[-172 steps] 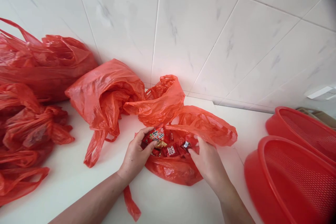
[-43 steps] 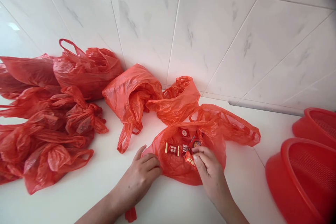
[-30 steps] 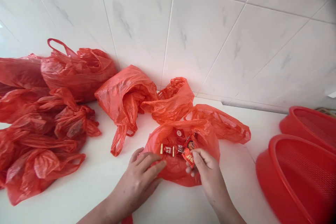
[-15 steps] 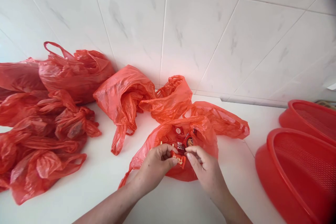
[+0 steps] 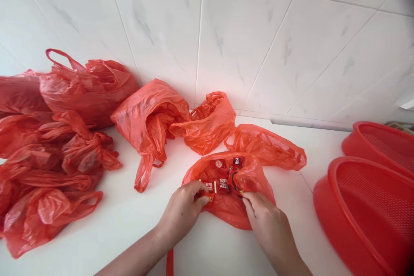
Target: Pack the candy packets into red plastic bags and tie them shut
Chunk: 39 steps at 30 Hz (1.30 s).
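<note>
An open red plastic bag (image 5: 226, 215) lies on the white surface in front of me, with several small red wrapped candies inside. One candy (image 5: 224, 185) with white lettering sits mid-bag, and a darker one (image 5: 238, 161) is near the far rim. My left hand (image 5: 187, 202) is closed at the bag's left side, thumb and fingers pinching a red and gold wrapped candy (image 5: 211, 197), mostly hidden. At the right side my right hand (image 5: 267, 215) is closed in a pinch on the edge of a dark-printed red candy packet (image 5: 233, 179), partly covered.
Crumpled red bags (image 5: 51, 172) are heaped at the left. More red bags (image 5: 152, 116) lie along the tiled wall (image 5: 242, 39), one (image 5: 271, 146) just behind the open bag. Two red plastic baskets (image 5: 330, 207) stand at the right.
My left hand has lowered the red and gold candy toward the bag's left side. My right hand has moved slightly right and pinches the dark-printed packet, which is now tilted.
</note>
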Each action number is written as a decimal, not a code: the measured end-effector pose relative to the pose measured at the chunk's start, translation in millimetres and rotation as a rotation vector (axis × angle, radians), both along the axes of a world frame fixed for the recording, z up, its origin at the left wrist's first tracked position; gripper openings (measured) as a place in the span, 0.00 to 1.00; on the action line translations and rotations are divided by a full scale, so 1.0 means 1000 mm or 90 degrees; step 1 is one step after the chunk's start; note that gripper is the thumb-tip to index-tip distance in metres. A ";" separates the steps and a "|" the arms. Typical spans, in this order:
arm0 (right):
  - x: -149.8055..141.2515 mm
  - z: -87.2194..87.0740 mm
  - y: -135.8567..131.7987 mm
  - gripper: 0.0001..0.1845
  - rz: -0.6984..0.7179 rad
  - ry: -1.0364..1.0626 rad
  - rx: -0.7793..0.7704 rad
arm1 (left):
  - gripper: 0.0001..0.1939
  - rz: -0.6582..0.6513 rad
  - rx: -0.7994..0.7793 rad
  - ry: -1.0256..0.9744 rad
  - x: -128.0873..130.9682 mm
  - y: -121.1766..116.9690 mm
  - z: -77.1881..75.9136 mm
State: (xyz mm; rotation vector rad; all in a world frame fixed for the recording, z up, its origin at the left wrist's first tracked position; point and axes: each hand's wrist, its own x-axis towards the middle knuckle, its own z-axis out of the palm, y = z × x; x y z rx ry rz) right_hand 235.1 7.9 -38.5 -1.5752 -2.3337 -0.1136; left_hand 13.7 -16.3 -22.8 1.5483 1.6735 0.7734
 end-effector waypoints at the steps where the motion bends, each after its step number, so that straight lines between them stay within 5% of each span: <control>1: 0.001 0.001 0.000 0.10 -0.031 -0.007 0.018 | 0.04 0.000 -0.003 0.002 0.000 0.000 -0.001; 5: 0.005 0.002 0.001 0.05 -0.111 -0.076 -0.033 | 0.05 -0.002 -0.016 0.021 0.000 -0.001 -0.003; 12: 0.004 0.007 0.005 0.13 -0.119 -0.081 -0.163 | 0.05 -0.003 -0.030 0.027 -0.002 0.000 -0.004; 25: -0.006 0.034 0.001 0.13 -0.132 0.575 -0.396 | 0.06 -0.044 0.041 0.035 0.010 0.004 0.008; 39: -0.005 0.027 -0.007 0.19 -0.130 0.648 -0.272 | 0.12 -0.126 0.194 0.091 0.014 -0.002 0.007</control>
